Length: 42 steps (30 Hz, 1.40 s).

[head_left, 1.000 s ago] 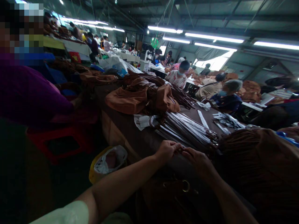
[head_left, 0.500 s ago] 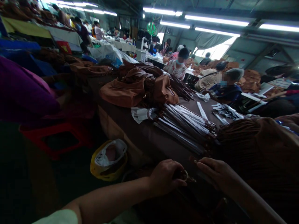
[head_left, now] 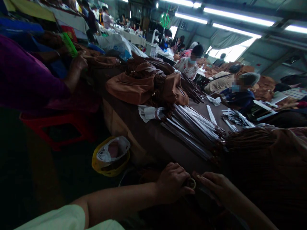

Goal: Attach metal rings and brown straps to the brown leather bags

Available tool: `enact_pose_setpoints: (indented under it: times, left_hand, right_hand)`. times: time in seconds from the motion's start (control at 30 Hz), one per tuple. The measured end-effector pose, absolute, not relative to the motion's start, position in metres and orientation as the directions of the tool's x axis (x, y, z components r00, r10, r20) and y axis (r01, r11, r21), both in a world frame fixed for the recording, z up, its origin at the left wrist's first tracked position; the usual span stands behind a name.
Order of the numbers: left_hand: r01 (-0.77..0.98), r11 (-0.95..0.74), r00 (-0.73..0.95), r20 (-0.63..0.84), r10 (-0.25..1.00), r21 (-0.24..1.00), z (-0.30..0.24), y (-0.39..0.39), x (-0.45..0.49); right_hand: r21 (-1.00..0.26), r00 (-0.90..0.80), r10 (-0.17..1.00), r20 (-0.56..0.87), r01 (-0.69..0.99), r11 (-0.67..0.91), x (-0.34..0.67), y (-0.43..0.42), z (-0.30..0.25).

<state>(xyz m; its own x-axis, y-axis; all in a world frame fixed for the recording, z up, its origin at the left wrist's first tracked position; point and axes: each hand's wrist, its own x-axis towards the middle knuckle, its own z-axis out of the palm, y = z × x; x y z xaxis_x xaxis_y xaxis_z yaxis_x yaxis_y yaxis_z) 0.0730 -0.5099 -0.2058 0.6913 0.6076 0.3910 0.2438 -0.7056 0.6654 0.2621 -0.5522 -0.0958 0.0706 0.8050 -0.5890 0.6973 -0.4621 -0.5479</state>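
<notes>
My left hand is curled shut around a dark brown bag part just below the table's near edge, with a metal ring showing at its fingertips. My right hand meets it from the right, fingers pinched at the same ring and strap. What lies under both hands is dark and hard to make out. A bundle of wrapped brown straps lies on the brown table just beyond my hands.
Brown leather bags are piled further along the table. A fringed brown bag rises at my right. A yellow bin with a white plastic bag and a red stool stand on the floor at left, beside a person in purple. Several workers sit beyond.
My hands dropped from the table top to its near edge and closed together on the ring. The view swung slightly left. The person in purple raised a hand with something green.
</notes>
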Motion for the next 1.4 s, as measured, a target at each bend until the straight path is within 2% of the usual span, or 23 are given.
enact_pose_setpoints:
  times: [0.27, 0.47, 0.57, 0.77, 0.97, 1.1, 1.23, 1.4]
  left_hand:
    - [0.135, -0.717, 0.648, 0.486, 0.586, 0.684, -0.223, -0.511, 0.075]
    - [0.141, -0.734, 0.644, 0.502, 0.578, 0.664, -0.23, -0.519, 0.074]
    - [0.157, -0.733, 0.647, 0.492, 0.583, 0.662, -0.229, -0.52, 0.072]
    - [0.134, -0.711, 0.668, 0.467, 0.579, 0.69, -0.216, -0.521, 0.062]
    - [0.174, -0.729, 0.64, 0.486, 0.594, 0.662, -0.214, -0.522, 0.061]
    - [0.129, -0.72, 0.601, 0.524, 0.604, 0.682, -0.217, -0.52, 0.064]
    - [0.083, -0.707, 0.6, 0.531, 0.598, 0.702, -0.216, -0.516, 0.065]
    - [0.11, -0.749, 0.618, 0.545, 0.566, 0.653, -0.22, -0.514, 0.065]
  right_hand:
    - [-0.542, 0.068, 0.777, -0.625, 0.678, -0.496, 0.261, -0.551, -0.103]
    - [-0.462, 0.129, 0.733, -0.668, 0.7, -0.544, 0.249, -0.547, -0.11]
    - [-0.493, 0.103, 0.731, -0.675, 0.674, -0.55, 0.249, -0.551, -0.117]
    - [-0.619, -0.053, 0.741, -0.669, 0.592, -0.516, 0.249, -0.563, -0.122]
    - [-0.671, -0.062, 0.769, -0.636, 0.536, -0.512, 0.249, -0.57, -0.118]
    - [-0.712, -0.077, 0.792, -0.606, 0.497, -0.496, 0.245, -0.572, -0.114]
    - [-0.709, -0.062, 0.799, -0.598, 0.505, -0.492, 0.245, -0.572, -0.114]
    - [-0.652, -0.012, 0.771, -0.637, 0.542, -0.53, 0.259, -0.568, -0.118]
